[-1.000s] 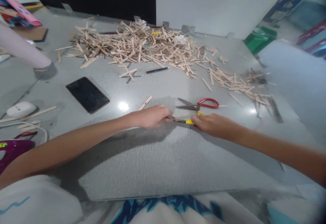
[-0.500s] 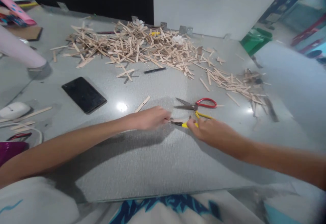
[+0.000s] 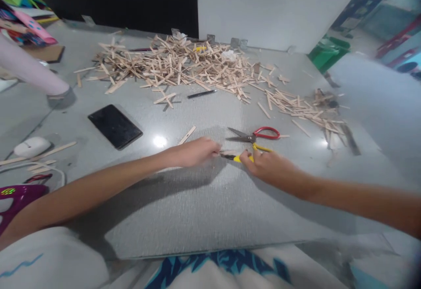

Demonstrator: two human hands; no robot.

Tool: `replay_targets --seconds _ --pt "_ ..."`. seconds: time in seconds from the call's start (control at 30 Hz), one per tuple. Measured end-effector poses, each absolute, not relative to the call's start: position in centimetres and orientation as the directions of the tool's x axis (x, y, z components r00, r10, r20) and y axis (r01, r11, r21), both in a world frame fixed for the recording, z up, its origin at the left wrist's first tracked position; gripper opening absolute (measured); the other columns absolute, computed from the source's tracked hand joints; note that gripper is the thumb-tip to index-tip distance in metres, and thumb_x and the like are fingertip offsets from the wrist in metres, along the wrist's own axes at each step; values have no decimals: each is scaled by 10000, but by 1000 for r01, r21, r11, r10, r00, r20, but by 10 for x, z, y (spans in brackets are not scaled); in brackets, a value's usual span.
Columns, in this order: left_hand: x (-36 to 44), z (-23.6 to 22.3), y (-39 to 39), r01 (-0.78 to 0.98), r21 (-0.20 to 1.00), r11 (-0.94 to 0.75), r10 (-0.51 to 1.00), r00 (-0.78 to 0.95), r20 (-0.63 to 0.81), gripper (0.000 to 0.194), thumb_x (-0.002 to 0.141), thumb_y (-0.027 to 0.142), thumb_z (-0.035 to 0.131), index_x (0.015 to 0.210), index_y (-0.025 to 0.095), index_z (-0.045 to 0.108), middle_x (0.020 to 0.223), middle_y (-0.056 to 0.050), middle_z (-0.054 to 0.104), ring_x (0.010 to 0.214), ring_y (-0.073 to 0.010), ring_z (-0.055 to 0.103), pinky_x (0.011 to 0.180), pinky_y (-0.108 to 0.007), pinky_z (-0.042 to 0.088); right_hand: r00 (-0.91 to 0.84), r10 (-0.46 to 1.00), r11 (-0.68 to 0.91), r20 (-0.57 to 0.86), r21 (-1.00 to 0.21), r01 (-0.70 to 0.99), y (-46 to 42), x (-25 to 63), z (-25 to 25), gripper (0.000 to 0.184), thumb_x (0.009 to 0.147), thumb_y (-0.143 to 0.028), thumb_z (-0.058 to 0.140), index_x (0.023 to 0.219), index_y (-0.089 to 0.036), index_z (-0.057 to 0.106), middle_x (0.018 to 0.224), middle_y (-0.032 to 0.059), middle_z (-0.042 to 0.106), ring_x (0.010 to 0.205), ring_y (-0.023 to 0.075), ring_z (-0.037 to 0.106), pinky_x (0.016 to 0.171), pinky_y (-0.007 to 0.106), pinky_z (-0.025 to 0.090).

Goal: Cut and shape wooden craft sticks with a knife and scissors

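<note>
Pinched in the fingers of my left hand [image 3: 202, 151] is a light wooden craft stick [image 3: 227, 152], mostly hidden by the hand. My right hand [image 3: 268, 164] is closed around a yellow-handled tool [image 3: 237, 158] with a narrow dark tip. That tip points left and lies close against the stick at my left fingers; exact contact is blurred. Just beyond my right hand, scissors [image 3: 251, 138] with one red and one yellow handle lie spread on the table. Another craft stick [image 3: 187, 135] with a small hole lies behind my left wrist.
A large heap of craft sticks [image 3: 184, 63] spreads along the back, with a smaller pile [image 3: 296, 105] at right. A pen [image 3: 201, 94], a phone [image 3: 115, 126], a white mouse [image 3: 32, 147] and a purple object [image 3: 24, 201] are about. The table's front edge [image 3: 197, 252] runs near my body.
The view has shifted slightly, so things at left sit further right. Both hands stay close together, with the tool's tip still at my left fingers.
</note>
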State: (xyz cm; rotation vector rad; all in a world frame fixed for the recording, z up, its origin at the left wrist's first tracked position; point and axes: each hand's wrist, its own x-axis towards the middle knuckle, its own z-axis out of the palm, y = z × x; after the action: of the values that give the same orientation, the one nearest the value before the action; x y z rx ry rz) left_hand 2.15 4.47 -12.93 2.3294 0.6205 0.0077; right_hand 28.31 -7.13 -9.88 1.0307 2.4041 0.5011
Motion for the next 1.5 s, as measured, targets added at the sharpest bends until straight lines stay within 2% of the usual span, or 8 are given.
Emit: replay_targets --seconds 0.13,0.37,0.57,0.8,0.93,1.1,1.33,1.5 --pt "19 -125 54 408 726 -553 401 895 -197 239 963 122 578 735 194 576 654 6 602 635 -155 564 655 -281 361 -588 751 660 -300 363 658 -65 287 -97 343 1075 -5 410 1358 -102 577 977 146 780 697 244 752 544 320 318" --pt "14 -104 66 318 917 -241 566 814 -133 501 1143 563 444 1142 123 684 914 -118 769 703 -176 712 643 -296 575 -459 878 399 -137 -321 859 -58 304 -89 239 1197 -352 422 1207 -183 591 965 97 755 815 228 735 659 306 450" --pt "24 -112 32 95 985 -146 712 701 38 753 1071 552 676 1651 210 340 1230 -157 758 890 -209 767 670 -295 630 -373 886 -99 -277 -897 432 -75 301 -82 323 1165 -568 481 1207 -249 517 711 -70 549 541 130 530 530 252 458" --pt "36 -130 3 19 977 -213 697 704 139 753 1177 509 469 1745 257 44 996 -40 736 638 -120 682 546 -208 528 -461 847 -164 -266 -955 248 -93 288 -83 364 1142 -467 557 1437 -260 510 988 6 640 661 122 614 615 267 543" --pt "37 -155 -1 20 946 -325 691 687 223 742 1204 459 378 1746 238 -78 848 30 642 548 -100 560 541 -220 473 -364 896 -77 -256 -895 439 -89 291 -92 458 1152 -471 495 1552 -256 549 917 27 693 653 173 648 590 292 543" --pt "38 -178 -1 72 915 -398 672 702 237 777 1200 413 374 1751 157 -109 708 63 566 574 -138 542 583 -253 460 -368 928 234 -50 -691 684 -78 299 -79 384 1134 -399 524 1447 -271 707 1220 104 793 1043 269 744 917 370 557" --pt "41 -188 3 115 926 -358 682 710 175 845 1192 481 359 1740 107 -164 682 61 586 542 -147 562 548 -247 462 -295 951 177 -96 -611 771 -81 293 -95 270 1133 -395 490 1144 -225 700 969 83 770 845 257 697 753 340 478" --pt "42 -191 3 140 922 -361 691 704 164 813 1203 500 317 1727 91 -151 682 54 601 550 -146 576 572 -256 473 -197 976 100 -96 -605 790 -101 274 -127 201 1120 -335 444 1178 -229 605 870 79 719 744 270 657 669 345 434"
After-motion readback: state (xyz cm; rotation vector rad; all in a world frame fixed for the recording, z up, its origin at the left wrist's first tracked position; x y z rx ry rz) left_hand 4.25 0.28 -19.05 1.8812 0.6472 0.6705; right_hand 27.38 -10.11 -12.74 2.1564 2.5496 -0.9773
